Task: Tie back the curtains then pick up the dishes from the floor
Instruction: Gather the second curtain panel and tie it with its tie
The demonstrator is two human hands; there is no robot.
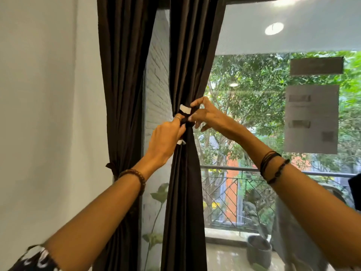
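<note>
left hand (166,139) gripping, right hand (205,114) pinching

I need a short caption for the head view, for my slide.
Both hands, left hand and right hand, fasten a tieback strap around the gathered dark curtain at the window.

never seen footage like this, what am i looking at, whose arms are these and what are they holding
This is one picture from a camera worn on a person's head, looking forward at their own two bare arms. No machine is involved. They stand at a large window with trees and a balcony railing outside. The left hand and the right hand both grip a dark fabric tie-back strap with white ends, wrapped around the gathered dark brown curtain in the middle. A second dark brown curtain on the left already looks tied, with a knot low on its edge. No dishes or floor show here.
</note>
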